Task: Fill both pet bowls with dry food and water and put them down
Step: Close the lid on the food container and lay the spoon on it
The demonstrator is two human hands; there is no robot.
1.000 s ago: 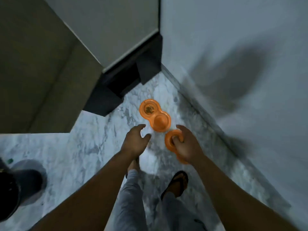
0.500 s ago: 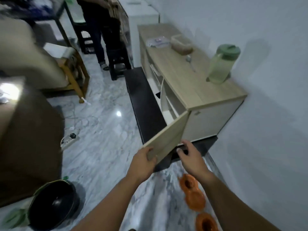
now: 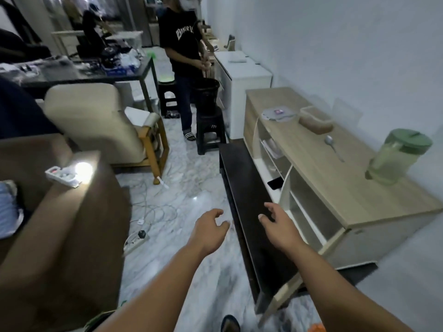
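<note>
My left hand (image 3: 211, 230) and my right hand (image 3: 279, 226) hang open and empty above the marble floor, in front of a low wooden cabinet (image 3: 318, 164). Only an orange edge of a pet bowl (image 3: 317, 328) shows at the bottom of the view, on the floor by the wall. On the cabinet top stand a green-lidded water jug (image 3: 395, 159), a clear tub of dry food (image 3: 315, 119), its flat lid (image 3: 278, 113) and a metal spoon (image 3: 332, 143).
A cabinet door (image 3: 285, 293) hangs open near my right arm, over a black base (image 3: 249, 200). A brown box (image 3: 60, 236) stands left, with cables and a power strip (image 3: 136, 239) on the floor. A person (image 3: 184, 56) stands by stacked black stools (image 3: 208, 125).
My view has swung up from the orange bowls on the floor to the room. My right hand let go of the bowl; both hands rose empty past the cabinet door.
</note>
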